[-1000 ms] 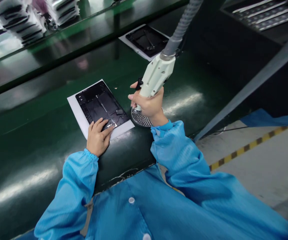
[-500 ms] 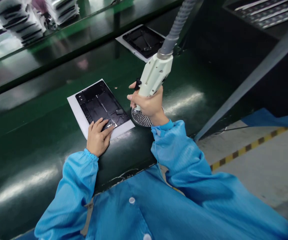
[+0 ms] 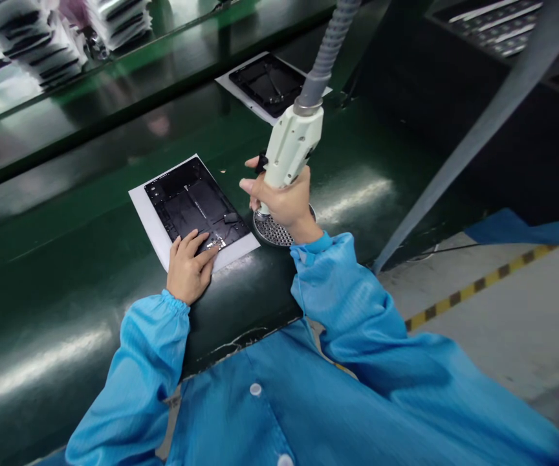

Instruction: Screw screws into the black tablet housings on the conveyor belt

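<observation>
My right hand (image 3: 286, 200) is wrapped round a pale electric screwdriver (image 3: 294, 142) that hangs from a ribbed grey hose (image 3: 330, 55). Its lower end is over a round metal dish with a perforated top (image 3: 274, 231), partly covered by my hand. My left hand (image 3: 189, 264) lies with fingers spread on the near edge of a black tablet housing (image 3: 192, 200). Under the fingertips sits a small circuit board (image 3: 216, 243). White paper (image 3: 151, 207) lies beneath the housing.
A second black housing (image 3: 267, 84) rests on paper further back on the green bench. Stacks of wrapped panels (image 3: 51, 48) stand at the back left. A grey strap (image 3: 454, 165) slants down at the right, beside yellow-black floor tape (image 3: 478, 285).
The screwdriver and its hose have shifted slightly left in view, and my right hand with them. My left hand stays on the housing.
</observation>
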A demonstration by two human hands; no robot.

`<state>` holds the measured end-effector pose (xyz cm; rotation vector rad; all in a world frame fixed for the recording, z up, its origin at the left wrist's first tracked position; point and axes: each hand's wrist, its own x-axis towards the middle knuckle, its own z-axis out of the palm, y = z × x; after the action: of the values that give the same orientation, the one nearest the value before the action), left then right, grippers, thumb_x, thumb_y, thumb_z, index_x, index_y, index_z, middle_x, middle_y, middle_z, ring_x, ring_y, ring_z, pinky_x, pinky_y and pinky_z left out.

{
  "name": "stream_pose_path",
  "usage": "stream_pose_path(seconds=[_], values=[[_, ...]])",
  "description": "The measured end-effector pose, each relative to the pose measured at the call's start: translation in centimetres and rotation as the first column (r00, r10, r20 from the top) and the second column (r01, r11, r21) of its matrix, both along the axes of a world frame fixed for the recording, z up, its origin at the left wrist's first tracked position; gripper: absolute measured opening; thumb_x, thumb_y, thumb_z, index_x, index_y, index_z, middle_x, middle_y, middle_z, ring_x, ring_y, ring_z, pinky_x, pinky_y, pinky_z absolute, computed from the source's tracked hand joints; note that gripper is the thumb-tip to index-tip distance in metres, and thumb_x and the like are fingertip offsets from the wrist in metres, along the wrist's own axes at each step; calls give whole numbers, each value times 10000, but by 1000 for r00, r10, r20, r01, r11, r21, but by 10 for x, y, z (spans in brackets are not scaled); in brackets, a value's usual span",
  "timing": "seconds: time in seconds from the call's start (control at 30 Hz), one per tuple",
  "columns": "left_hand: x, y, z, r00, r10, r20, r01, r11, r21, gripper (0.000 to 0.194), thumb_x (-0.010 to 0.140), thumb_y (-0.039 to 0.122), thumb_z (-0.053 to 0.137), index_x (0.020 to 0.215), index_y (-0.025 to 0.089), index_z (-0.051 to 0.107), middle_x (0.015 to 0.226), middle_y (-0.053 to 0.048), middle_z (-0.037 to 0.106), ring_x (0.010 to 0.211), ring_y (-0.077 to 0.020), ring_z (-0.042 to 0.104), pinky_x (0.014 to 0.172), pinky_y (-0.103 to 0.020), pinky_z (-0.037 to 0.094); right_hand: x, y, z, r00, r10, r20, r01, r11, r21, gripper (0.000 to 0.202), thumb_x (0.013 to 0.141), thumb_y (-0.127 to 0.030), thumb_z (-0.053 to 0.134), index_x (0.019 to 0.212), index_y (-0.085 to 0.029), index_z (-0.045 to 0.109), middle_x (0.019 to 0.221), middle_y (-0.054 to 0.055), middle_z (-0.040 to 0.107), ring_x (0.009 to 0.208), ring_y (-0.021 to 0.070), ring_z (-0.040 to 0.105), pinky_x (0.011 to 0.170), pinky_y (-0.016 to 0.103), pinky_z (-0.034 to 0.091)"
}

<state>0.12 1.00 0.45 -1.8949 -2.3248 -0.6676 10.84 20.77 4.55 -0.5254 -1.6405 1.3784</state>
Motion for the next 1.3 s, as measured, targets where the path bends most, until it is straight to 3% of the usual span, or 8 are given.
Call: stream_pose_path(seconds=[0.17, 0.37, 0.5, 0.63, 0.8, 1.0, 1.17, 1.3], values=[[1, 1, 1, 1000, 13, 17, -13, 1000, -17, 236, 918, 275, 526, 1055, 271, 719, 1275, -68, 618, 1293, -269, 472, 1084, -530, 328, 4, -1, 5, 999, 51, 6, -51, 998, -20, 492, 766, -663, 603, 1002, -233, 640, 583, -34, 577, 569, 132, 613, 575, 304, 574], [1, 1, 1, 1000, 6, 20, -6, 1000, -13, 238, 917, 274, 526, 1060, 274, 716, 1275, -68, 618, 1294, -269, 470, 1081, -532, 329, 9, 7, 19, 993, 117, 12, -117, 992, -40, 385, 621, -418, 813, 902, -203, 661, 920, 22, 691, 950, 237, 674, 856, 435, 579], [1, 1, 1, 1000, -4, -2, 4, 1000, 5, 228, 915, 267, 535, 1045, 263, 722, 1265, -74, 624, 1281, -275, 483, 1069, -531, 340, 7, 9, 21, 978, 206, 2, -203, 966, -161, 276, 633, -272, 776, 857, -185, 641, 894, 27, 685, 918, 240, 686, 751, 413, 617], [0, 1, 2, 1000, -7, -12, 7, 1000, 8, 226, 916, 271, 536, 1047, 263, 720, 1265, -73, 624, 1277, -275, 488, 1065, -531, 347, 2, 5, 19, 988, 133, 73, -119, 979, -164, 223, 662, -231, 724, 855, -179, 625, 770, 11, 657, 769, 200, 687, 630, 350, 617], [1, 1, 2, 1000, -8, -3, 8, 1000, 5, 228, 919, 275, 529, 1044, 263, 718, 1266, -68, 625, 1282, -272, 485, 1071, -530, 342, 1, -2, 17, 991, 52, 124, -37, 992, -123, 278, 700, -317, 736, 922, -187, 633, 551, -44, 548, 534, 143, 601, 537, 314, 575], [2, 0, 1, 997, 56, 47, -57, 998, 10, 256, 908, 321, 541, 1089, 225, 694, 1260, -93, 626, 1288, -268, 479, 1114, -538, 287, -5, -5, 8, 999, -20, 49, 23, 998, -61, 223, 689, -327, 771, 742, -200, 594, 552, -32, 508, 539, 149, 588, 472, 303, 529], [3, 0, 0, 977, 202, 66, -203, 979, 14, 296, 860, 426, 603, 1045, 222, 710, 1289, -108, 602, 1302, -325, 451, 1084, -602, 287, -4, -2, 4, 998, -45, 36, 46, 999, -28, 201, 697, -298, 753, 811, -201, 619, 577, -26, 543, 581, 172, 620, 485, 320, 543], [4, 1, -1, 977, 206, 62, -206, 978, -7, 284, 868, 440, 602, 1018, 233, 724, 1293, -104, 599, 1298, -316, 456, 1073, -586, 313, -2, -9, 14, 999, -40, -23, 40, 999, -20, 247, 728, -369, 737, 878, -221, 608, 592, -27, 550, 621, 181, 641, 541, 342, 565]])
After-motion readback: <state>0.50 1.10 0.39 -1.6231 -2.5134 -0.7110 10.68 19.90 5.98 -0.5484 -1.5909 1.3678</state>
